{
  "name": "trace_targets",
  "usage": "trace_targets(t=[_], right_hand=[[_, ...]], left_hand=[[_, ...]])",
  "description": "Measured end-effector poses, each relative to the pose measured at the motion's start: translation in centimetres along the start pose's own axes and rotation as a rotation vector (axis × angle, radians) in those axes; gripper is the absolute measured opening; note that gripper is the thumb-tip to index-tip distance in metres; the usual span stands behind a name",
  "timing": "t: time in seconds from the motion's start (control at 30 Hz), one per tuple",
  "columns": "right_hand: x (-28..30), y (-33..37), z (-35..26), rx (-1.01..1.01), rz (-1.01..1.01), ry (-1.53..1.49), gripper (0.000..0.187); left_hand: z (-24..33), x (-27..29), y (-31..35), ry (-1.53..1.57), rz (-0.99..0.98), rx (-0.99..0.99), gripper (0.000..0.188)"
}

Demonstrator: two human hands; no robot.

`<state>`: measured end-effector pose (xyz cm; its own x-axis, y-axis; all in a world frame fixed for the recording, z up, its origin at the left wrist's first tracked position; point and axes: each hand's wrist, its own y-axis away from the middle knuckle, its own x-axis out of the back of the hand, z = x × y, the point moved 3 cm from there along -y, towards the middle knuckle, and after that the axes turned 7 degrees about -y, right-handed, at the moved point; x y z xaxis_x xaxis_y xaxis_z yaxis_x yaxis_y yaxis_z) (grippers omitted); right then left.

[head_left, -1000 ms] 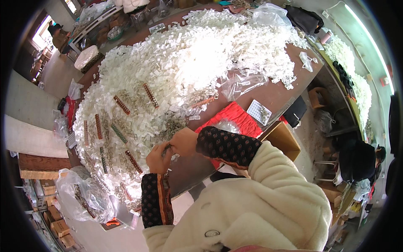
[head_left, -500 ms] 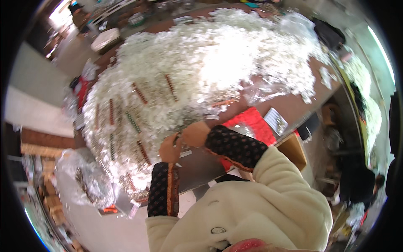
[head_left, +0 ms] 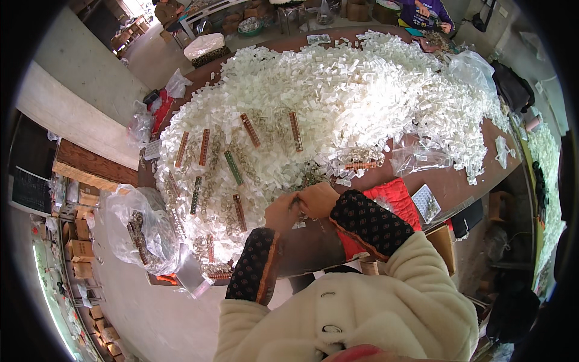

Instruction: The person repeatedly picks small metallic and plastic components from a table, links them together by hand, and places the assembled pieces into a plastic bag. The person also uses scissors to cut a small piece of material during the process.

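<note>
Small metal bits [head_left: 312,174]: a loose cluster on the heap's near edge, just beyond the hands. Left hand [head_left: 281,210] and right hand [head_left: 319,200] meet in front of it, fingertips close together; cannot tell whether the fingers clamp on anything, since the hands hide the gap.

Heap [head_left: 253,90] of clear and whitish pieces spreads over most of the brown counter [head_left: 306,247], whose bare surface shows near the wearer and along the right. Reddish-brown strips [head_left: 295,131] and a green strip [head_left: 233,168] lie on the heap's left part, chains tangled among them. Right of the hands: red cloth [head_left: 395,196], partly behind the right sleeve; dotted white card [head_left: 426,202] just beside it.

Room: clear bag [head_left: 114,211] at the counter's left end, pale floor [head_left: 142,308] below, cardboard boxes [head_left: 80,250] stacked left. Far side: white-topped stool [head_left: 205,47]; co-worker in purple [head_left: 425,15] at the counter's far edge.
</note>
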<state>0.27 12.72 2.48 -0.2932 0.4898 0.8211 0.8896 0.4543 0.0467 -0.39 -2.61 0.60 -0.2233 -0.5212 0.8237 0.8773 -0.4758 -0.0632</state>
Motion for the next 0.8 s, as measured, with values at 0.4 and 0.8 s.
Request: trace_targets(t=[0.4,0.8], right_hand=[[-1.6,-0.2,1.3,-0.132,-0.037,0.015,0.026],[-1.2,-0.1,0.6,-0.054,-0.050,-0.013,0.023]], left_hand=[[-1.0,-1.5,0.1,-0.021,-0.021,0.112,0.039],[-0.9,-1.3,0.2,0.098,-0.052,-0.089,0.041]])
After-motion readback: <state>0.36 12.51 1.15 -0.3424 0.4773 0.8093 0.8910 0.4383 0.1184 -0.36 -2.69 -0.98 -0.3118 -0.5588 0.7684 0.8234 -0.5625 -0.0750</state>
